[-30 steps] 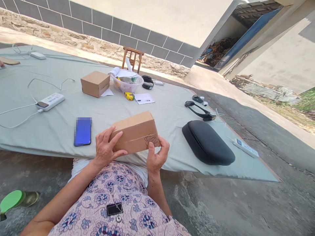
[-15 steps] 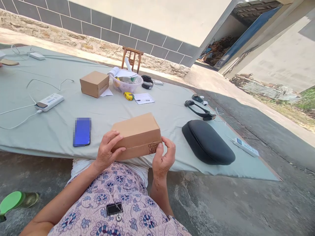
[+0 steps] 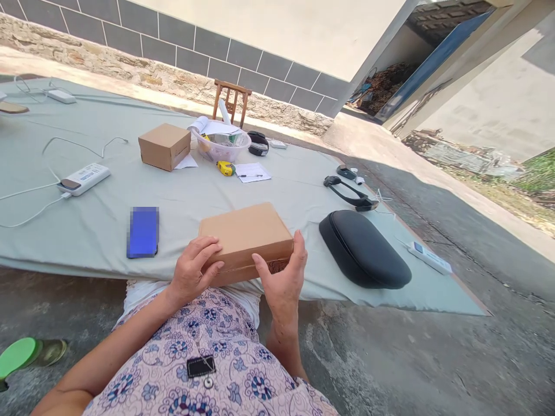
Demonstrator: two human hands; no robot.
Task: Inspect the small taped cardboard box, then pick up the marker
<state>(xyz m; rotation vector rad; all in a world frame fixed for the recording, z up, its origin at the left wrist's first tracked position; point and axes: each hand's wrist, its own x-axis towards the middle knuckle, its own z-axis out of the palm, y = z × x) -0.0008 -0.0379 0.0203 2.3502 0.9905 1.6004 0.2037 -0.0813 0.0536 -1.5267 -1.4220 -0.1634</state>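
Note:
A brown cardboard box (image 3: 247,234) sits at the near edge of the cloth-covered table, just in front of me. My left hand (image 3: 195,268) grips its left end, with the fingers over the top edge and the thumb along the front face. Around the right front corner is my right hand (image 3: 284,280), its thumb against the front and its fingers along the right side. Dark scribbled marks on the front face are partly covered by this hand. A phone with a blurred blue screen (image 3: 144,232) lies to the left of the box.
On the right are a black case (image 3: 364,248), a black headband-like device (image 3: 349,193) and a white power bank (image 3: 430,258). Farther back stand a second cardboard box (image 3: 162,147), a plastic basket (image 3: 221,144) and a yellow tape measure (image 3: 225,168). A cabled white device (image 3: 87,179) lies left.
My right hand has shifted from pinching the front right corner to spanning it, thumb now farther left. The box has turned slightly, and its right end has moved a little right.

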